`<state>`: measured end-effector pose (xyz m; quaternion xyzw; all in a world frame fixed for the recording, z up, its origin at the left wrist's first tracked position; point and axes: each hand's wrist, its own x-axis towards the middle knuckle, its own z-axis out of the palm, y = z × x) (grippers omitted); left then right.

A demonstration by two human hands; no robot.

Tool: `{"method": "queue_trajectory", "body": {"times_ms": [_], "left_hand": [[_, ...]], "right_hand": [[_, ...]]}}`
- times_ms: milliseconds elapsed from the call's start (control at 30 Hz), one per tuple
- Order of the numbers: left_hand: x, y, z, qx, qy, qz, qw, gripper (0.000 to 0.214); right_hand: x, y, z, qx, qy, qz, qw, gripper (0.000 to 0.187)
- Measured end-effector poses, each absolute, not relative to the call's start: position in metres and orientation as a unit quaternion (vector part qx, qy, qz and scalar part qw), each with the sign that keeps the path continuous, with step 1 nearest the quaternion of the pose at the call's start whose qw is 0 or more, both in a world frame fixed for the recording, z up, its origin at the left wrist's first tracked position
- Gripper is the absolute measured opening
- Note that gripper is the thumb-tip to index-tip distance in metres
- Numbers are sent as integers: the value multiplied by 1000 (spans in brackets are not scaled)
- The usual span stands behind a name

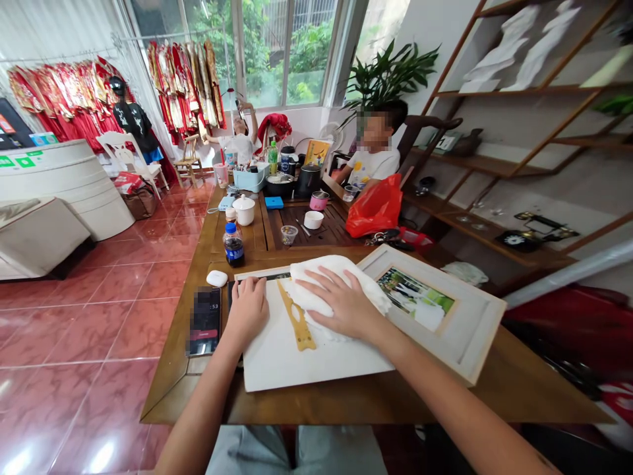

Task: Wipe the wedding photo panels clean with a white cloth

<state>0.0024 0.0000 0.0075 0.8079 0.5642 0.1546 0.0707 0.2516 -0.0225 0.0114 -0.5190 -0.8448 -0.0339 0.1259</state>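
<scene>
A white board (297, 366) lies on the wooden table in front of me. My left hand (250, 307) is at its upper left edge, fingers curled over it. On the board rests a bunched white cloth (316, 270), and my right hand (341, 300) lies on top of it with fingers spread. Between my hands is a flat yellowish tool (297, 320) with a notched end, perhaps a scraper, touched by neither hand. Partly tucked under my right forearm, a white picture frame (475, 330) holds a photo (415, 297) showing white clothing and greenery.
Left of the board lie a phone (204, 323) and a white earbud case (216, 278). Beyond stand a blue-capped bottle (233, 245), a white lidded pot (244, 211) and a red plastic bag (378, 208). One person (373, 158) sits at the table's far right; shelves (494, 165) line the right wall.
</scene>
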Motion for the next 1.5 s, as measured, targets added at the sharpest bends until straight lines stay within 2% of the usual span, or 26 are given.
{"method": "queue_trajectory", "body": {"times_ms": [467,633,833,1167,1500], "left_hand": [[5,-2,9,802,573,153,74,48],[4,-2,10,802,575,148,71,49],[4,-1,11,805,572,140,68,50],[4,-3,10,804,576,140,47,47],[6,-4,9,798,581,152,55,48]], "right_hand": [[271,-107,2,-509,-845,-45,156,62],[274,-99,7,-515,-839,3,174,52],[260,-66,24,-539,-818,51,193,51],[221,-27,32,-478,-867,52,131,50],[238,-83,27,-425,-896,67,116,52]]}}
